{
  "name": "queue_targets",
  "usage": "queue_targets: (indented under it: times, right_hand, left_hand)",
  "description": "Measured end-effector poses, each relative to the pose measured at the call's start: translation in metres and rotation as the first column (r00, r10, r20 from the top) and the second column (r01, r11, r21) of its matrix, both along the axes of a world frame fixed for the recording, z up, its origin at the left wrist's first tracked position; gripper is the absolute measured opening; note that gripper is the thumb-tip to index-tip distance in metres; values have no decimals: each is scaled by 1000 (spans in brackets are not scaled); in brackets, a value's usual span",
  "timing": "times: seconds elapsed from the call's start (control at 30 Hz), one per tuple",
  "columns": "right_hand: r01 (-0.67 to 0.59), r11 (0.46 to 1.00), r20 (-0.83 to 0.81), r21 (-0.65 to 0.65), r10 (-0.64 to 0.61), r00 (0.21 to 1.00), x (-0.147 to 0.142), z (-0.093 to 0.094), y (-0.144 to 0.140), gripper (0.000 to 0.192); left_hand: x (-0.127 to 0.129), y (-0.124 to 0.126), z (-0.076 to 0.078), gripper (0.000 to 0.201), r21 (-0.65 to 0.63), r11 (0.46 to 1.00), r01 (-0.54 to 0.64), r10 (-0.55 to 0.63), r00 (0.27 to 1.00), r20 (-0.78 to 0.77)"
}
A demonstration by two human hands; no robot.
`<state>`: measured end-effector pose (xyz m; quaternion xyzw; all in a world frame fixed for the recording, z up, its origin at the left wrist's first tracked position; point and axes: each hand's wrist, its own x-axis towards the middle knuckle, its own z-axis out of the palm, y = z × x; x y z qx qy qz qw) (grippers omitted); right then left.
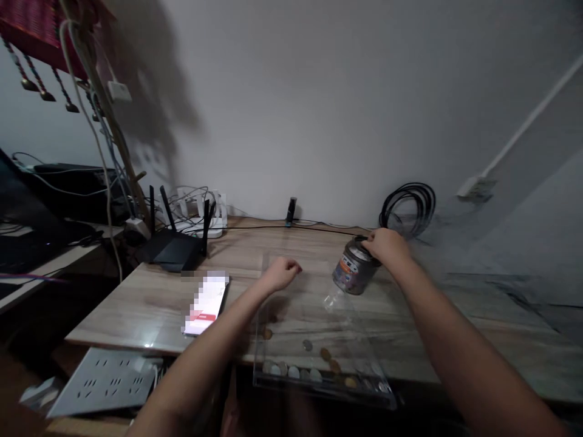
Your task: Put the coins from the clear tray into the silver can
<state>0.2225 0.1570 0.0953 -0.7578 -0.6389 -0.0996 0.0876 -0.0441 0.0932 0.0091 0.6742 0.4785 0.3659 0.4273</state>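
Observation:
A labelled tin can [351, 270] stands slightly tilted at the right of the table. My right hand [386, 246] grips it at its top rim, fingers bent over the edge. To its left, above a clear plastic tray [319, 315], my left hand [281, 273] hovers with the fingers curled together; what they hold, if anything, is too small to tell. Several coins [307, 345], silver and brass-coloured, lie in the tray, most of them along its near edge. A small clear plastic piece [334, 299] is near the can's base.
A lit phone [207, 303] lies left of the tray. Behind it are a black router [175, 249] and a white router [207, 227] with cables. Coiled black cable [407, 206] leans on the wall at right. A power strip [107, 379] sits below the table's left edge.

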Motion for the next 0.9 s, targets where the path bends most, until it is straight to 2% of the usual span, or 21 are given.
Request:
queue_targets:
  times: [0.03,0.1,0.13,0.2,0.27,0.3,0.37,0.4,0.53,0.7,0.83,0.9]
  right_hand:
    - [7,1000,-10,13,-7,1000,-4,2,-7,25]
    - [-44,992,-33,118,48,998,-20,0,-29,30]
    - [-118,979,-46,168,127,991,-32,-5,-42,32]
    - [-337,927,-84,164,354,932,-61,-24,-74,30]
    - [-571,817,-196,-82,548,813,-94,-51,-103,22]
    - [-627,761,-234,-166,587,775,-107,-65,-115,20]
    - [-670,692,-253,-268,620,742,-126,-86,-132,17]
    - [-673,676,-246,-300,627,739,-130,-93,-137,17]
    - [-695,633,-258,-340,648,716,-114,-104,-143,26]
    - [-808,551,-418,-207,697,583,-91,-120,-150,21]
    - [-804,560,-509,-201,642,574,-90,-133,-155,12]
    - [-793,576,-507,-199,631,587,-92,-136,-157,10]
  left_hand:
    - [-8,-8,-1,12,8,998,64,-62,986,-157]
    - [-22,-26,-8,4,-30,984,176,-175,923,-344]
    - [-26,-35,-12,11,-23,984,174,-170,907,-385]
    - [-31,-52,-22,24,43,987,157,-124,897,-424]
    - [-31,-64,-31,31,126,983,133,-69,906,-417]
    - [-30,-67,-35,34,146,982,117,-45,905,-424]
    - [-27,-71,-40,38,161,983,91,-9,894,-447]
    - [-26,-71,-41,40,158,984,85,-3,888,-461]
    - [-22,-68,-39,45,125,989,84,-9,862,-507]
    - [-17,-67,-26,48,111,990,88,-5,805,-593]
    - [-15,-74,-12,43,122,986,109,-12,794,-608]
    - [-14,-81,-3,35,82,985,149,-59,755,-653]
